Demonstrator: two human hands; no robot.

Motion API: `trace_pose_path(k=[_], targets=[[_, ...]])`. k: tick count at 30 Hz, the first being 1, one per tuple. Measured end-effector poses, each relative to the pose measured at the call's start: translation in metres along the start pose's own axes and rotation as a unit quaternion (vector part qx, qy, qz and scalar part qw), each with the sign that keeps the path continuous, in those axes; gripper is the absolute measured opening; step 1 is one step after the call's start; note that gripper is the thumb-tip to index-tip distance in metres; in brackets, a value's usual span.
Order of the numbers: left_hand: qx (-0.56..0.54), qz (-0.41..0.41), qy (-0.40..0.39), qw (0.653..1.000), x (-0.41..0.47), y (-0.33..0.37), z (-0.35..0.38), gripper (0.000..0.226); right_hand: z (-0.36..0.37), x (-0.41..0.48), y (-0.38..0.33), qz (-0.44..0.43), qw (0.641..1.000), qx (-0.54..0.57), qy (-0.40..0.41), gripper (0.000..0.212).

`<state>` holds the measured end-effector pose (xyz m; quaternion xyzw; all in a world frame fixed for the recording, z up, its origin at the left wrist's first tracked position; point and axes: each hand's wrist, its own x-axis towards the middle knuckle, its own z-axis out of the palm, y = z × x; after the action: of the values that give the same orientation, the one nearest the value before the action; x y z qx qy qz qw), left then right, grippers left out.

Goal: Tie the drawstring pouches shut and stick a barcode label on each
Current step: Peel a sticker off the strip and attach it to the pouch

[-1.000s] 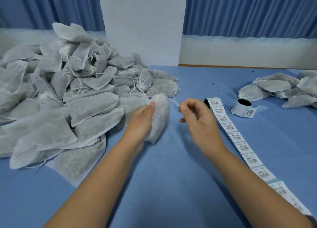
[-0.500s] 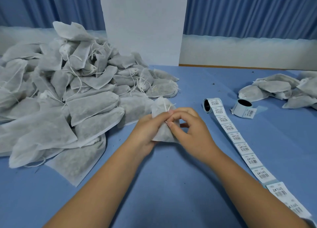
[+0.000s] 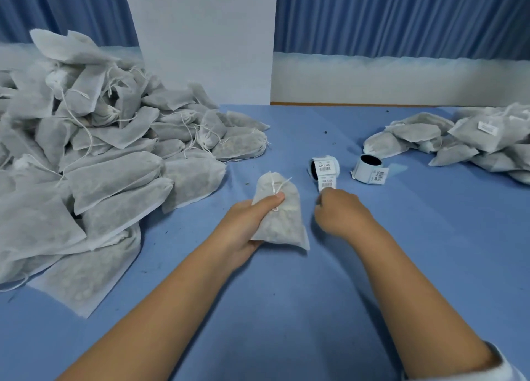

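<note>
your left hand (image 3: 243,225) grips the pouch (image 3: 285,225); your right hand (image 3: 339,211), fingers curled, pinches the label strip (image 3: 327,181).

We look down on a blue desk (image 3: 286,309). A large heap of white pouches (image 3: 109,174) lies at left, and a smaller pile of pouches (image 3: 464,142), seemingly labelled, at right. Between them sits a label roll (image 3: 324,167) trailing its strip, with a second roll (image 3: 370,169) just beside it.

Two label rolls: left roll (image 3: 324,168); right roll (image 3: 370,169). Two heaps of pouches, large heap (image 3: 94,157) and small heap (image 3: 470,139), each beyond counting; one single pouch (image 3: 282,223) apart.
</note>
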<state>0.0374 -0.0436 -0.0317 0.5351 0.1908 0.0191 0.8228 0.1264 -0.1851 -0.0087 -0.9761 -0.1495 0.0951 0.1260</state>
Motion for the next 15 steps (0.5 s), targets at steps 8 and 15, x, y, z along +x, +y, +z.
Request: trace_pose_path(k=[8,15], targets=[[-0.053,-0.055,-0.074,0.994,-0.004,-0.001,0.01,0.026,-0.021,0.006,-0.016,-0.074,0.963,0.24,-0.101,0.024],[-0.01,-0.137,-0.107,0.985,-0.008,-0.006,0.017,0.032,-0.032,0.015,-0.024,-0.018,0.926,0.346,-0.151,0.039]])
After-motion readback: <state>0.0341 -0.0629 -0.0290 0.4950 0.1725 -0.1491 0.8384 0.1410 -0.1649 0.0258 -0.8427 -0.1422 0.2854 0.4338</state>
